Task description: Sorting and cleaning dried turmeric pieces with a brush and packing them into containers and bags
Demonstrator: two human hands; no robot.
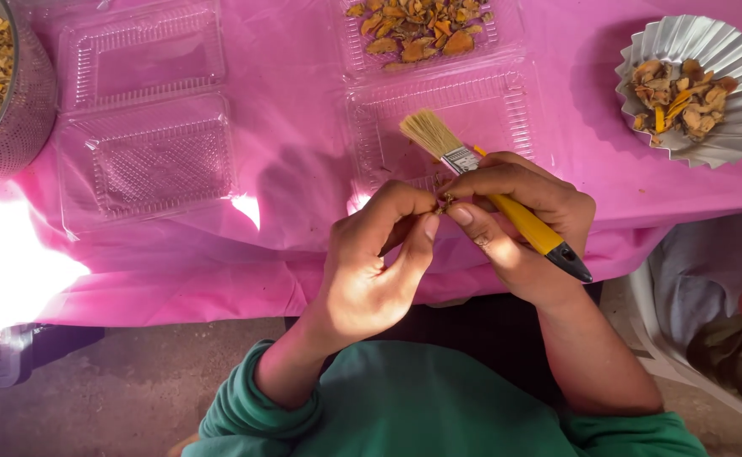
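Bench: a pink cloth (286,144) was spread over it, and the containers were laid within reach of both hands.
Small piece: a tiny brownish fragment (445,203) was held above the near edge of the bench, between the two hands; its kind could not be told.
Left hand (379,262): its grip was nearly closed, thumb and forefinger pinched on the fragment.
Right hand (515,228): its grip was closed around a yellow-handled brush (481,182), the thumb tip also touching the fragment; the bristles were pointed away, over an empty clear tray (489,110).
Sorted matter: dried orange-brown pieces were seen in a clear tray half (350,42), a pleated foil dish (726,51) and a metal strainer (28,101).
Spare tray: an open clear clamshell (75,161) lay empty at the left.
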